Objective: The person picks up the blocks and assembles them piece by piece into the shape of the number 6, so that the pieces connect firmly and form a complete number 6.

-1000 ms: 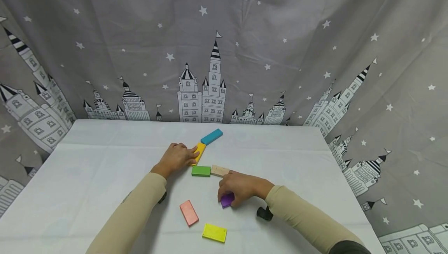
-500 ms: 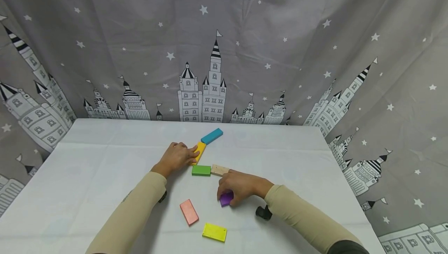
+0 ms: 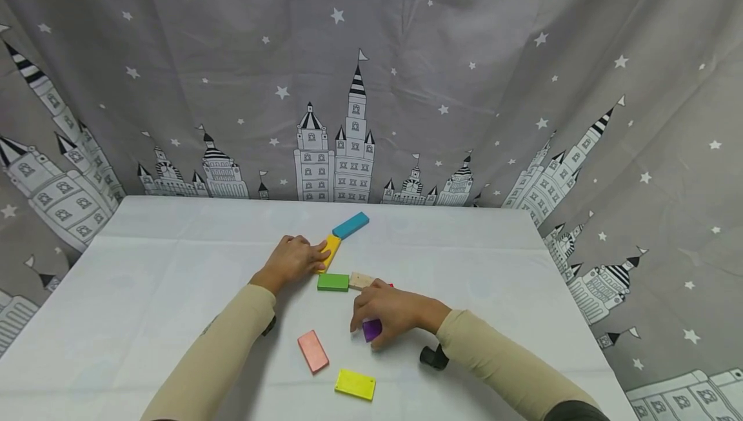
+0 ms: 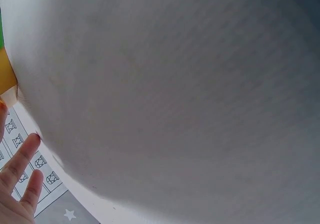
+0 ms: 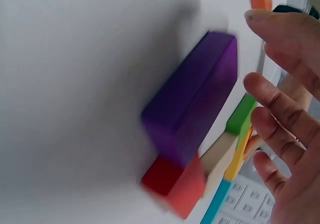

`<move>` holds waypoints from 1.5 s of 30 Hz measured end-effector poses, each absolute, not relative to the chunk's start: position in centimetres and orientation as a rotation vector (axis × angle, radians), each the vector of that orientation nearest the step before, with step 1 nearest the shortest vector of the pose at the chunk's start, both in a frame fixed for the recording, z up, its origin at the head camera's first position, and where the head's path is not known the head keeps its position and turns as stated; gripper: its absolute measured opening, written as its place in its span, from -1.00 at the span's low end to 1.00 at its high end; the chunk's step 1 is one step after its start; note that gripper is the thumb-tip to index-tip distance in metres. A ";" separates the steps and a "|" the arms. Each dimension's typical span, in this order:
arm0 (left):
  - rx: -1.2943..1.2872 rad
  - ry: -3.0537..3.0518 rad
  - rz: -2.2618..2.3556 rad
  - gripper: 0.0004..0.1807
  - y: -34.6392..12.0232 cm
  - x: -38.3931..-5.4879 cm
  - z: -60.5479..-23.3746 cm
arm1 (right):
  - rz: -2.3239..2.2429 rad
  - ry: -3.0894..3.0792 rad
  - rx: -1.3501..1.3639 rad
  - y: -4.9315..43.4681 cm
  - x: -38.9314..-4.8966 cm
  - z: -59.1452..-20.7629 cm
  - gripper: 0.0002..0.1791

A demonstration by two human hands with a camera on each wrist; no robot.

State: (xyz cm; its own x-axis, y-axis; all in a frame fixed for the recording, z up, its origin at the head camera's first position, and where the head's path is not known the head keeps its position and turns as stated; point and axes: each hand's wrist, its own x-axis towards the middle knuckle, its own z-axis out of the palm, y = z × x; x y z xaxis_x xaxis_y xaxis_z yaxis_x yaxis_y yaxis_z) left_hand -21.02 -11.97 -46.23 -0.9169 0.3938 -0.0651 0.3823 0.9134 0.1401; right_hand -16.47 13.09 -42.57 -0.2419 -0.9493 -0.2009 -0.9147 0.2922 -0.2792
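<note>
In the head view my left hand [image 3: 292, 258] rests its fingertips on an orange-yellow block [image 3: 331, 248]. The left wrist view catches that hand's extended fingers [image 4: 22, 156] at its edge; the thumb's contact is hidden. My right hand [image 3: 395, 311] hovers around a purple block [image 3: 372, 329]. From the right wrist, its fingers [image 5: 280, 106] look straight and spread, apart from the purple block [image 5: 192, 93]. That block meets or nearly meets a red block [image 5: 180, 181], mostly covered by the hand in the head view. A plain wooden block [image 3: 360, 280] lies between red and green [image 3: 333, 282].
A blue block [image 3: 351, 225] touches the far end of the orange-yellow one. Nearer on the white table [image 3: 145, 318] lie a pink block [image 3: 313, 351] and a bright yellow block [image 3: 355, 384]. A grey castle-print curtain [image 3: 441, 40] hangs behind the table.
My right hand's fingers have loosened from the purple block and spread, the hand shifting slightly left. A bit of the red block now shows behind it. The left hand stays put.
</note>
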 end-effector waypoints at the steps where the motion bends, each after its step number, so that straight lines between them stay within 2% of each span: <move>1: 0.607 2.981 0.184 -0.53 -12.0 -21.0 -46.2 | -0.149 2.230 -1.702 12.9 -16.3 -42.5 -0.61; 19: 0.597 2.972 0.196 -0.51 -11.9 -21.1 -46.2 | 0.102 2.070 -1.770 9.9 -12.0 -42.3 -0.58; 27: 0.593 2.961 0.191 -0.51 -12.0 -21.1 -46.2 | 0.190 2.093 -1.798 9.4 -11.4 -42.4 -0.56; 33: 0.597 2.962 0.194 -0.51 -12.1 -21.1 -46.1 | 0.169 2.092 -1.788 9.1 -11.1 -42.6 -0.63; 45: 0.592 2.975 0.216 -0.52 -12.0 -20.9 -46.2 | 0.154 2.133 -1.710 8.5 -11.9 -42.7 -0.62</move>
